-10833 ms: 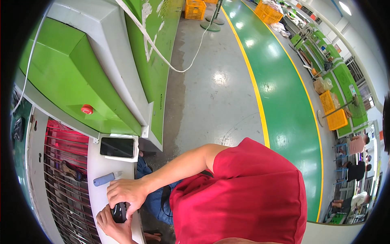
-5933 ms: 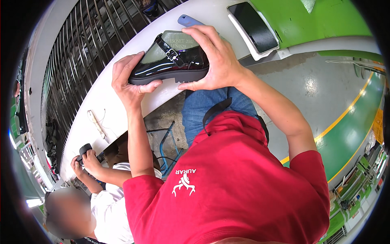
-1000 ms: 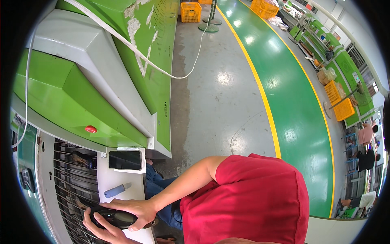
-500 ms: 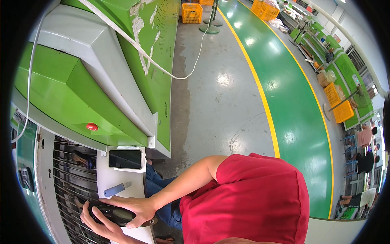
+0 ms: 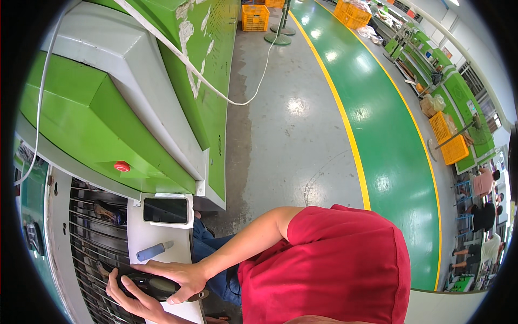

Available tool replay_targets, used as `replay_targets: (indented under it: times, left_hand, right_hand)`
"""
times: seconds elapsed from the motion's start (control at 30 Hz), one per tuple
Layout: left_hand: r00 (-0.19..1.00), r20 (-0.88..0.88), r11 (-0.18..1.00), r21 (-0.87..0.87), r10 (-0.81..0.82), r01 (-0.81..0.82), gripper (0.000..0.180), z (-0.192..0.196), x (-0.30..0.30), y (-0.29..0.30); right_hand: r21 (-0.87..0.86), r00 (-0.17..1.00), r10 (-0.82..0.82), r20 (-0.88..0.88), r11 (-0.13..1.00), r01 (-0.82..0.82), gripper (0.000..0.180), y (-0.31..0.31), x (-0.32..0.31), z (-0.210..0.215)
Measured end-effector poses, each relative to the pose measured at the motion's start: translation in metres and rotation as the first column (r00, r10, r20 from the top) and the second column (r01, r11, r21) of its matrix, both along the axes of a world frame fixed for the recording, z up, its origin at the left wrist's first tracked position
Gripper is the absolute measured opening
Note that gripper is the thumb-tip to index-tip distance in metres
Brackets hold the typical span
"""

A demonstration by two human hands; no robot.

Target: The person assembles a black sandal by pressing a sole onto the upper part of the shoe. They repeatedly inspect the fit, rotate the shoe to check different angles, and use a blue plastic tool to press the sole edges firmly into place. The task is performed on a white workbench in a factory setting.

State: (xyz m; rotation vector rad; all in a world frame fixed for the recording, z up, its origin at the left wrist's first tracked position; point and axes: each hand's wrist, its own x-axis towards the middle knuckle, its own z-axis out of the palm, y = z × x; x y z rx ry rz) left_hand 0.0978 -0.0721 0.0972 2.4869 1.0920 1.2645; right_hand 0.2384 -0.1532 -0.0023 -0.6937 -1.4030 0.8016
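A black, glossy shoe (image 5: 155,286) lies between my two hands over the white ledge. My right hand (image 5: 186,276) presses on it from above, fingers stretched along its far side and thumb at its near edge. From the lower edge my left hand (image 5: 135,302) reaches round the shoe's other end, fingers curled on it. Much of the shoe is covered by my fingers. Beside the right hand, a blue-handled tool with a short metal blade (image 5: 152,251) rests on the ledge. Farther up lies a dark-screened phone (image 5: 165,210) on something white.
Left of the ledge runs a rack of metal bars (image 5: 89,237), with another shoe (image 5: 108,212) on it. A green and grey machine with a red button (image 5: 122,166) stands above. A white cable (image 5: 237,102) hangs across. Yellow crates (image 5: 254,18) and people (image 5: 484,216) are farther off.
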Motion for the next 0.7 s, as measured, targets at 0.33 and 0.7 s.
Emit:
replay_targets:
  times: [0.33, 0.7]
  left_hand:
    - [0.998, 0.058, 1.0, -0.031, -0.001, 0.003, 0.033, -0.0005, 0.0013, -0.0033]
    - [0.993, 0.115, 0.998, -0.058, 0.001, 0.006, 0.034, -0.0038, 0.0022, -0.0041]
  right_hand:
    - [-0.019, 1.0, 0.023, 0.003, 1.0, -0.023, 0.127, -0.0012, 0.0019, 0.0045]
    - [-0.051, 0.999, 0.054, 0.003, 0.997, -0.054, 0.127, -0.0034, 0.0051, 0.0091]
